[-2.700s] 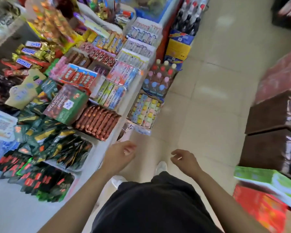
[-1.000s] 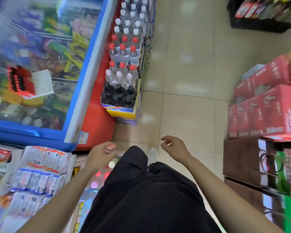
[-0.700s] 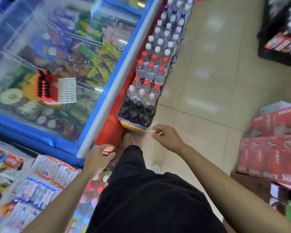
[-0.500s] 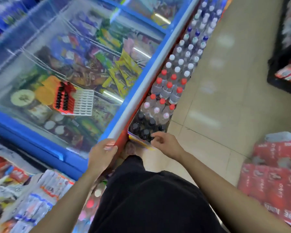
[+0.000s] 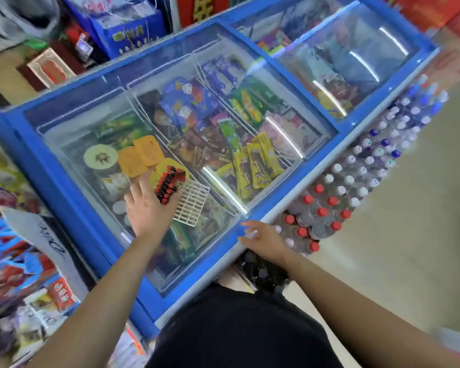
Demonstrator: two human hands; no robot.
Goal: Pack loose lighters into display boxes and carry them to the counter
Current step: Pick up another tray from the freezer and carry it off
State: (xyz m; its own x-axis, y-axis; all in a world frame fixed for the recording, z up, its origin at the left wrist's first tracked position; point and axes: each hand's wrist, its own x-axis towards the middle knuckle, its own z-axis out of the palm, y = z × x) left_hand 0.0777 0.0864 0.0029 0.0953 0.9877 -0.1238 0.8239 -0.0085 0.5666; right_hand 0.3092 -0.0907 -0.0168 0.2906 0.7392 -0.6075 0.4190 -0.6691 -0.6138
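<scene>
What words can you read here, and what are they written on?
None reads clearly.
Red sign: a large yellow Chinese character, cut off.
Blue box: yellow characters, blurred.
White bag: dark cursive writing, blurred.
Wrappers in the freezer: too small.

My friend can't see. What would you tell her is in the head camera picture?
A person's left hand reaches for a white grid tray partly filled with red-and-black lighters, lying on the glass lid of a blue chest freezer. The right hand hovers over the freezer's front edge, beside capped bottles.
</scene>
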